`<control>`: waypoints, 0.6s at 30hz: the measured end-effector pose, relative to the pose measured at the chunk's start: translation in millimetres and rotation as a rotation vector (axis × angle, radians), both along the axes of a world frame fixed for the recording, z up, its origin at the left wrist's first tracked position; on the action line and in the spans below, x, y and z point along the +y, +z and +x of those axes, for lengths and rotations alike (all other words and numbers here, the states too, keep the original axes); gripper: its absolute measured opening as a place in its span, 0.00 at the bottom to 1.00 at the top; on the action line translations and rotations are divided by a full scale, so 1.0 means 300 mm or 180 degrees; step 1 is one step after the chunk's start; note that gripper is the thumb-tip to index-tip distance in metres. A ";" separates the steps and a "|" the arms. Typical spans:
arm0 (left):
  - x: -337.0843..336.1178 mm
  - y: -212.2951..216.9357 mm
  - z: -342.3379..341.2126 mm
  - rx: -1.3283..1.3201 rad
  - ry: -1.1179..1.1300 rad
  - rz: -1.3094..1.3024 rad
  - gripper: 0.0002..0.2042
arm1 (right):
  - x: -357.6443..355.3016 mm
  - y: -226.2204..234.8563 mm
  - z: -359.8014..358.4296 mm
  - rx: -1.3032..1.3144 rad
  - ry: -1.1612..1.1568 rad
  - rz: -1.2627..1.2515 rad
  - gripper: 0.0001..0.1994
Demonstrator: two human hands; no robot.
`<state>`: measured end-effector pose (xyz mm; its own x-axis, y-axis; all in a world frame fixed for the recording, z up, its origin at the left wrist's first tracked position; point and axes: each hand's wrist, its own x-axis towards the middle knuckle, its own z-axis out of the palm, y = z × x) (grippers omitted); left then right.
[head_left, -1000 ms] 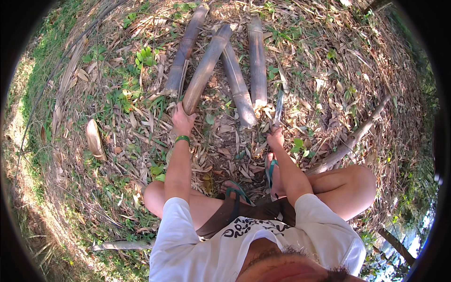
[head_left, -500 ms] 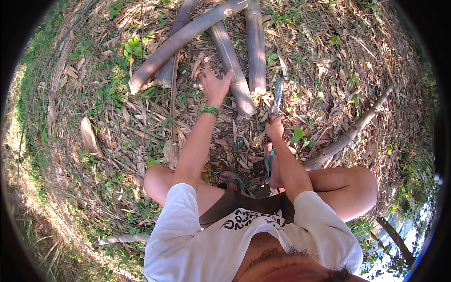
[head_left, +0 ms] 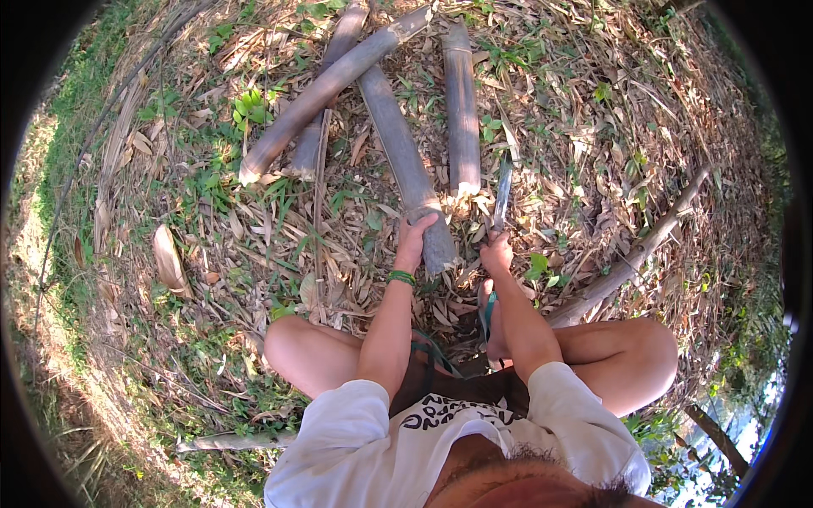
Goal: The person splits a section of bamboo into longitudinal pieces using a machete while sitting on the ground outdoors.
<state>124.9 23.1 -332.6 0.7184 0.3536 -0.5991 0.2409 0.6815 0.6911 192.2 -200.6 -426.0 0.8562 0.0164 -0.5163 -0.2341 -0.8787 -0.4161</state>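
Observation:
My left hand [head_left: 412, 240] grips a grey-brown bamboo length [head_left: 395, 148] near its close end, thumb across the top and fingers hidden down its left side. That end, with a rough cut edge, reaches toward my feet. In my right hand [head_left: 497, 254] is a machete [head_left: 504, 190], fingers closed round the handle and the blade pointing away from me. Just beyond the blade, to its left, a second bamboo length [head_left: 462, 110] lies on the ground with a pale, splintered near end.
At the far left, a slanting bamboo length [head_left: 326, 89] lies across another bamboo length [head_left: 307, 154]. A long dry branch [head_left: 635, 254] lies to the right by my knee. A pale dry husk [head_left: 170, 261] rests on the leaf litter at left. My sandalled foot [head_left: 498, 326] is near the machete.
My left hand has closed on the middle bamboo length, which has slid toward me from under the slanting one. My right hand still holds the machete.

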 end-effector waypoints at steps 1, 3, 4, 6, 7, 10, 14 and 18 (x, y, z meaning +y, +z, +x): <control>-0.025 0.012 -0.053 0.0030 0.0012 0.0028 0.29 | 0.003 -0.001 -0.001 -0.0090 0.0031 -0.0146 0.24; -0.062 0.026 -0.158 0.0116 0.0064 0.0091 0.28 | 0.011 0.030 0.003 -0.0043 0.0062 -0.0138 0.24; -0.077 0.030 -0.193 0.0220 0.0028 0.0174 0.28 | 0.016 0.047 0.000 -0.0014 0.0079 -0.0132 0.25; -0.115 0.071 -0.222 0.0396 -0.0048 0.0351 0.28 | 0.016 0.054 0.002 0.0007 0.0119 -0.0090 0.25; -0.138 0.093 -0.240 0.0432 0.0037 0.0445 0.30 | 0.018 0.055 -0.001 0.0016 0.0155 -0.0166 0.26; -0.196 0.134 -0.280 0.0497 0.0166 0.1483 0.31 | 0.024 0.060 0.003 0.0058 0.0169 -0.0277 0.26; -0.158 0.233 -0.214 0.0820 0.0500 0.2431 0.38 | 0.011 0.030 0.003 0.0035 0.0139 -0.0099 0.27; -0.006 0.287 -0.052 0.1468 0.0521 0.2766 0.41 | -0.033 -0.063 0.007 -0.0373 0.0206 -0.0047 0.28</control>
<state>109.1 21.4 -246.3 0.3837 0.8756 -0.2934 0.5598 0.0322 0.8280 194.3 -210.3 -445.0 0.9081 0.0665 -0.4135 -0.1274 -0.8966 -0.4241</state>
